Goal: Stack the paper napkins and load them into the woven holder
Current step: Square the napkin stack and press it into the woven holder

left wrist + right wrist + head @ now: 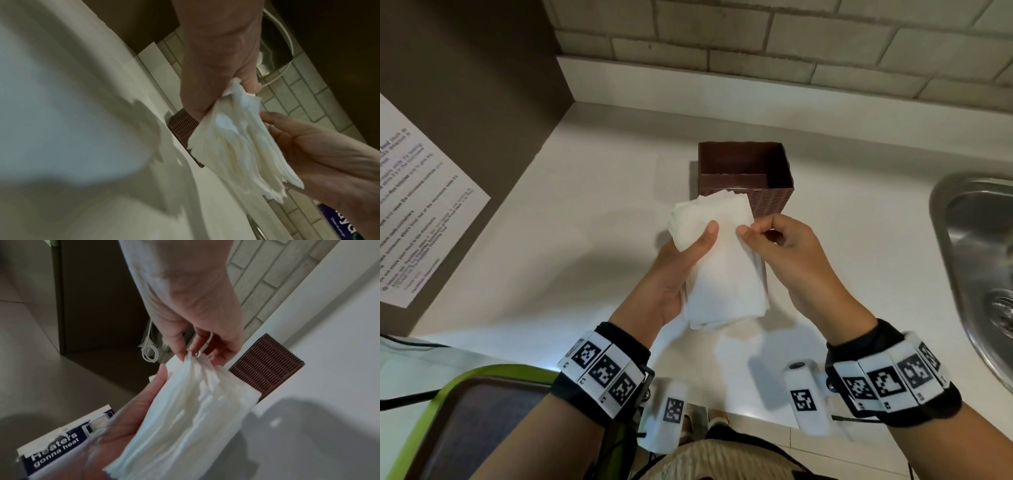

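A thick stack of white paper napkins (pixel 722 270) is held above the white counter, just in front of the woven holder (pixel 744 171). The holder is a dark brown box with nothing visible inside. My left hand (pixel 688 260) cradles the stack from the left, thumb pressed on top. My right hand (pixel 753 233) pinches the stack's right edge near its far end. The right wrist view shows those fingertips (pixel 191 353) pinching the gathered napkins (pixel 195 410), with the holder (pixel 267 363) behind. In the left wrist view the napkins (pixel 236 146) fan out unevenly at their near end.
A steel sink (pixel 979 257) is set into the counter (pixel 551 240) at the right. A brown panel with a printed sheet (pixel 424 205) stands at the left. The tiled wall (pixel 756 34) runs behind the holder. A green-rimmed tray (pixel 465 411) sits below the counter's near edge.
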`<state>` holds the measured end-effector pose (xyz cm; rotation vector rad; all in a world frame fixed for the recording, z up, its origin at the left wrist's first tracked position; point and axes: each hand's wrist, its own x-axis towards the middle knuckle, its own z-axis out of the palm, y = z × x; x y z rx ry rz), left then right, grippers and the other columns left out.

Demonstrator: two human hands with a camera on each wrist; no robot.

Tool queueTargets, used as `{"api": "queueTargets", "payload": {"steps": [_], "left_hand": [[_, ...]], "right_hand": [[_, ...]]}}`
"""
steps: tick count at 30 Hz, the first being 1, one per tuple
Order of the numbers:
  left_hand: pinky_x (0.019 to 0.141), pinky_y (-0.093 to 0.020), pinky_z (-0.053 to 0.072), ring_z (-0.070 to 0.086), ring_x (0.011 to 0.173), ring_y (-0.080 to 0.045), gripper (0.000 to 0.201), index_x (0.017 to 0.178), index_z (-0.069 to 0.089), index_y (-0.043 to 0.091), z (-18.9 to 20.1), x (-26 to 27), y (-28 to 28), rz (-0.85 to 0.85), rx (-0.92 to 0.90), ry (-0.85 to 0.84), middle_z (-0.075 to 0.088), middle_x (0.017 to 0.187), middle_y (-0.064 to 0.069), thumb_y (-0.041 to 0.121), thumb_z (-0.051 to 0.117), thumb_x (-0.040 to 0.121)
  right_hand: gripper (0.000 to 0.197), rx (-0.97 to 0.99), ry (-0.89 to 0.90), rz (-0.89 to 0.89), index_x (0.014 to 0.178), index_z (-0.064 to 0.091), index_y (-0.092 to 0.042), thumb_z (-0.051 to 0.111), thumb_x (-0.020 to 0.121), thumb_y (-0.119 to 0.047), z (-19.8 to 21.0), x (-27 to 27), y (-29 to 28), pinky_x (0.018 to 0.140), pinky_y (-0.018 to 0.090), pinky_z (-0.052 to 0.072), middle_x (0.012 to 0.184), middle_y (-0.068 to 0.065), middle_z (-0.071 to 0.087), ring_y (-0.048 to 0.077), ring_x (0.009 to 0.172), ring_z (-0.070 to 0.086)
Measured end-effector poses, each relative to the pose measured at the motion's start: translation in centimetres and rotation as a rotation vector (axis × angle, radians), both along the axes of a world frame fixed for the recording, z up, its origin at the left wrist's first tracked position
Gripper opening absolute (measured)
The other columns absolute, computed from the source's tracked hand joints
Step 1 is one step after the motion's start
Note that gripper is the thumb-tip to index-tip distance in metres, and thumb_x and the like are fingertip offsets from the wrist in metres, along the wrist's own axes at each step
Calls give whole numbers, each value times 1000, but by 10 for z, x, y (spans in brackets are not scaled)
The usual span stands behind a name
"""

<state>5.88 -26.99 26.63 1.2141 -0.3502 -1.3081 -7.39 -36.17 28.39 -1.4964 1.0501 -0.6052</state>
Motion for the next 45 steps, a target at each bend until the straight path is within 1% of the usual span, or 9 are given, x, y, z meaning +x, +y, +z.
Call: {"api": "queueTargets", "payload": {"steps": [5,9,13,17,20,24,31,37,45], "left_hand": [[90,-38,57,71,106,-24,41,124,65,15,2,0,-2,0,39,12,75,116,-9,37,64,90],[82,-35,61,74,99,-23,32,118,68,17,8,-5,-7,-44,90,24,76,113,-9,36,65,91],[83,-36,60,73,100,-25,31,115,70,16,10,-1,-8,-10,111,65,76,112,-10,34,66,90],[80,-38,61,73,98,-29,29,110,71,15,9,-4,-12,39,147,-14,76,108,-12,32,71,87],[73,-39,62,72,96,-31,39,120,65,10,10,0,-16,185,127,40,75,109,-12,33,70,88],[85,-50,59,69,109,-31,49,132,58,12,10,10,-18,377,4,92,71,122,-13,37,65,90],[87,-55,56,68,112,-30,51,134,57,17,6,14,-14,424,-34,112,70,124,-10,44,63,91],[95,-59,51,66,116,-33,56,136,54,18,3,9,-11,394,-92,134,68,128,-12,48,62,89],[91,-55,55,68,112,-31,53,137,54,17,3,7,-5,377,-107,165,70,124,-13,47,57,93]], "right_hand": [[20,-63,12,37,113,62,-20,57,96,-27,2,4,4,93,29,51,120,3,61,18,111,60],[36,-182,33,243,139,41,-28,39,104,-23,3,14,13,106,26,37,135,-7,50,8,126,47],[53,138,-39,119,148,19,-32,42,101,-41,5,10,6,98,32,49,139,-5,52,11,124,54],[43,418,-74,223,133,54,-20,51,97,-43,8,4,5,92,34,57,122,1,71,17,108,70],[49,384,-32,256,133,51,-21,62,90,-42,4,-1,8,91,36,57,123,-1,70,16,107,69],[64,507,-194,103,139,40,-20,66,84,-42,-9,-9,17,93,32,55,124,1,65,18,112,67],[18,-313,17,26,90,54,-40,69,86,-31,-10,-18,36,75,9,42,98,0,55,10,87,57],[12,-233,-6,-24,94,58,-36,68,87,-37,-10,-10,33,69,16,47,95,-9,59,2,80,57],[12,-165,10,-53,79,63,-27,72,84,-33,-5,-5,37,88,25,47,110,-10,52,10,110,54]]}}
